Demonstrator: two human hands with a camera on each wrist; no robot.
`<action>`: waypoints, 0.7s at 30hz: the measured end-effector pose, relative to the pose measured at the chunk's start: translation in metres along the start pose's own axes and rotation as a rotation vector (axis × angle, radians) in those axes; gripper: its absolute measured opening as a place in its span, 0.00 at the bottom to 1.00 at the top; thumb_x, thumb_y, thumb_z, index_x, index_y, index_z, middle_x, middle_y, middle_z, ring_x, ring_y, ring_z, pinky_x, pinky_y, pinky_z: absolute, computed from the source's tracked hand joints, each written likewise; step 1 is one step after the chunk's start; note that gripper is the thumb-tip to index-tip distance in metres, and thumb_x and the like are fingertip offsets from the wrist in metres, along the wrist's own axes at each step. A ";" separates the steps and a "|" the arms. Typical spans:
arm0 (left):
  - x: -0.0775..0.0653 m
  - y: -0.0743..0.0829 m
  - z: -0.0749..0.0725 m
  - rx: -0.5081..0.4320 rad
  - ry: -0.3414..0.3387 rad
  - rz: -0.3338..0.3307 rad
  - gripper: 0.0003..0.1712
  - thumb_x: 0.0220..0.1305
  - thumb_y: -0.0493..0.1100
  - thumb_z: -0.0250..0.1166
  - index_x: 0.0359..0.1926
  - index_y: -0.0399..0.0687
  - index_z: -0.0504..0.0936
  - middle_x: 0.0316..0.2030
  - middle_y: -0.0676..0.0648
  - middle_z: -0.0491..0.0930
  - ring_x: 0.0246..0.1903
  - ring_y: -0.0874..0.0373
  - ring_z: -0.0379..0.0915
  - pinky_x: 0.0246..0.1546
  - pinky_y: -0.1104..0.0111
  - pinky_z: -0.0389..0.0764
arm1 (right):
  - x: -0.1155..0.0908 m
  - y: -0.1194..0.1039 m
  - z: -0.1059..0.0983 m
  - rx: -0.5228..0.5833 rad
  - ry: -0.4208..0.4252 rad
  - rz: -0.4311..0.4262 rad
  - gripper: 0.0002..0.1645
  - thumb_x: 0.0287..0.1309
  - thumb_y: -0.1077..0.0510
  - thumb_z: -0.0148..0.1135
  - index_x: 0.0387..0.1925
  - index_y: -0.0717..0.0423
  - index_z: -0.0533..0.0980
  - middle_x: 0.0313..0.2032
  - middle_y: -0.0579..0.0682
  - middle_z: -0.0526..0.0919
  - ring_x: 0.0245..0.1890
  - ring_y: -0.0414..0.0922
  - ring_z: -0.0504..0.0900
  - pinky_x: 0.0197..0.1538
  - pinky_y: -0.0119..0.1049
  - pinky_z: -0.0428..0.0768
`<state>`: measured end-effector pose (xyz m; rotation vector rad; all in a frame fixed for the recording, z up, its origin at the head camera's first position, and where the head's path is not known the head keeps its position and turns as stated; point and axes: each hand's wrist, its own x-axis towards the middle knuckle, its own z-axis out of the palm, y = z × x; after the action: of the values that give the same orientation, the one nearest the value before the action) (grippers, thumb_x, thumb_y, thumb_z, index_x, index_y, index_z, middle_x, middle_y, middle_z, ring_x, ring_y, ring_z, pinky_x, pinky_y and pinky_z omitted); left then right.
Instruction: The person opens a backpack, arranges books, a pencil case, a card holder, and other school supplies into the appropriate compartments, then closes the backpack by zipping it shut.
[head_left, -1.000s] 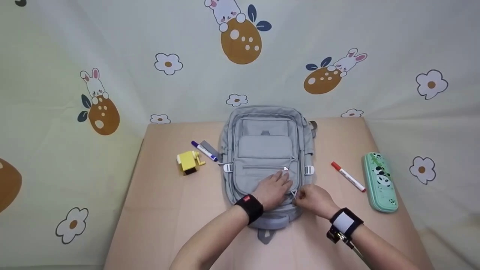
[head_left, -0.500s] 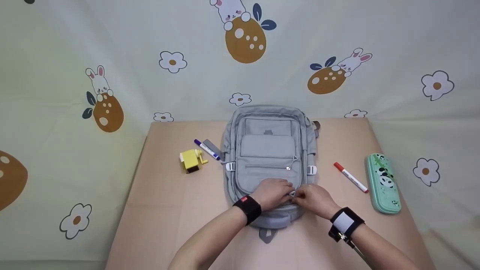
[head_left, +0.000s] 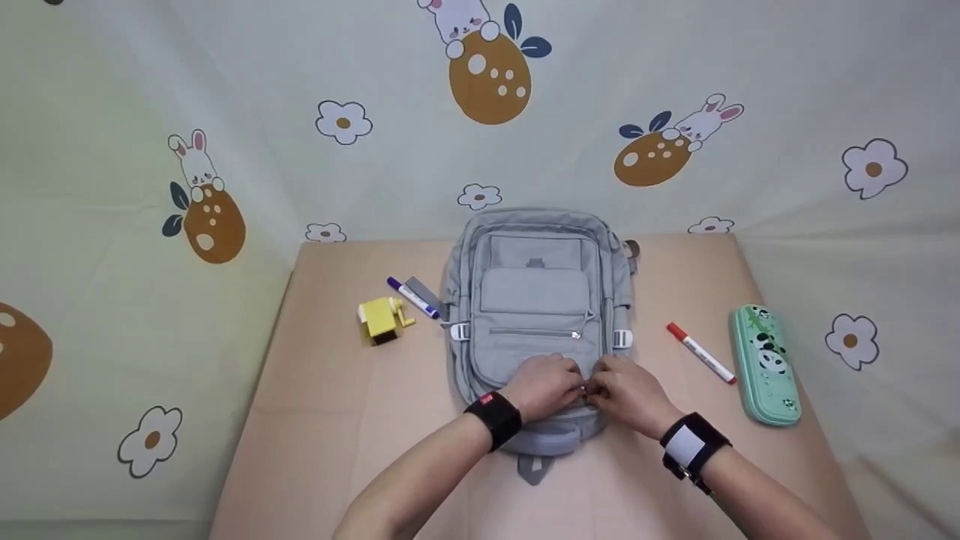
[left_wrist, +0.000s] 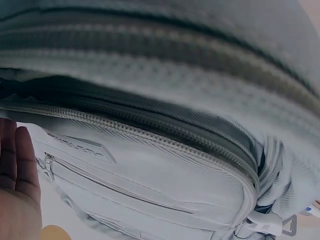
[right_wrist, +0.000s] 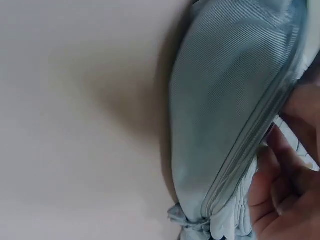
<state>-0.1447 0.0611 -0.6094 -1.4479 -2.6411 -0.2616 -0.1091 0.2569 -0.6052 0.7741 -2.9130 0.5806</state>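
Observation:
A grey backpack (head_left: 534, 292) lies front up on the table, its carry handle and base strap toward the person. The left hand (head_left: 546, 386) rests low on its front with fingers bent down at the zipper edge. In the left wrist view the front zipper (left_wrist: 145, 135) is parted, leaving a dark gap, and part of the left hand (left_wrist: 20, 185) shows beside it. Fingertips of the right hand (head_left: 626, 394) meet the left ones at the bag's lower right corner, pinching at the zipper pull, which the fingers mostly hide. In the right wrist view the right hand (right_wrist: 287, 185) curls against the zipper seam.
Left of the backpack lie a yellow crank pencil sharpener (head_left: 381, 319), a blue-capped marker (head_left: 414, 298) and a flat grey piece (head_left: 426, 292). To the right are a red marker (head_left: 701, 354) and a green panda pencil case (head_left: 766, 366). A patterned cloth (head_left: 390, 172) hangs behind the table.
The left hand's spread fingers have drawn in and bent, sliding right toward the zipper corner. The right hand stays there, slightly raised; the triangular pull is now covered.

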 end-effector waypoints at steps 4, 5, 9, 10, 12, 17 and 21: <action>-0.004 -0.001 0.000 -0.008 0.012 0.004 0.10 0.63 0.53 0.58 0.37 0.61 0.84 0.33 0.59 0.74 0.31 0.63 0.67 0.30 0.70 0.71 | 0.000 0.003 0.002 -0.064 0.005 -0.071 0.11 0.39 0.62 0.69 0.30 0.49 0.81 0.35 0.40 0.73 0.36 0.39 0.70 0.37 0.34 0.73; -0.005 -0.002 -0.001 -0.013 0.014 0.010 0.10 0.63 0.53 0.58 0.38 0.61 0.84 0.33 0.59 0.74 0.31 0.63 0.67 0.29 0.70 0.71 | 0.000 0.004 0.003 -0.078 0.008 -0.086 0.12 0.38 0.63 0.68 0.30 0.49 0.81 0.36 0.41 0.73 0.36 0.40 0.71 0.36 0.35 0.73; -0.008 -0.003 -0.002 -0.065 0.023 0.067 0.12 0.63 0.52 0.59 0.45 0.64 0.83 0.34 0.61 0.76 0.33 0.65 0.68 0.31 0.72 0.71 | 0.001 0.010 0.007 -0.167 0.033 -0.150 0.11 0.39 0.65 0.67 0.30 0.51 0.81 0.36 0.45 0.74 0.34 0.44 0.72 0.33 0.38 0.73; -0.008 -0.003 -0.003 -0.078 0.024 0.090 0.13 0.63 0.52 0.59 0.47 0.65 0.83 0.34 0.61 0.77 0.33 0.66 0.68 0.31 0.73 0.70 | 0.001 0.011 0.008 -0.187 0.043 -0.165 0.10 0.40 0.64 0.67 0.29 0.51 0.81 0.35 0.46 0.75 0.34 0.45 0.72 0.33 0.38 0.73; -0.009 -0.003 -0.004 -0.111 0.020 0.136 0.14 0.63 0.51 0.59 0.49 0.67 0.81 0.36 0.62 0.78 0.35 0.67 0.68 0.33 0.75 0.70 | 0.002 0.012 0.010 -0.219 0.053 -0.190 0.07 0.43 0.63 0.67 0.28 0.50 0.81 0.34 0.46 0.75 0.32 0.46 0.73 0.31 0.39 0.73; -0.014 -0.006 -0.006 -0.186 -0.016 0.199 0.12 0.64 0.50 0.58 0.46 0.64 0.83 0.36 0.62 0.79 0.36 0.68 0.70 0.37 0.76 0.70 | 0.004 0.013 0.011 -0.250 0.036 -0.191 0.06 0.45 0.61 0.68 0.28 0.50 0.79 0.32 0.45 0.74 0.29 0.44 0.73 0.29 0.37 0.73; -0.019 -0.013 -0.008 -0.233 -0.056 0.182 0.10 0.61 0.46 0.60 0.41 0.59 0.85 0.32 0.61 0.78 0.32 0.68 0.70 0.36 0.77 0.71 | 0.005 0.013 0.008 -0.271 0.015 -0.174 0.07 0.44 0.60 0.68 0.27 0.50 0.77 0.31 0.43 0.74 0.28 0.42 0.73 0.29 0.36 0.73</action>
<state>-0.1456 0.0364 -0.6064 -1.7774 -2.5684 -0.5323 -0.1195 0.2626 -0.6163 0.9635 -2.7888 0.1703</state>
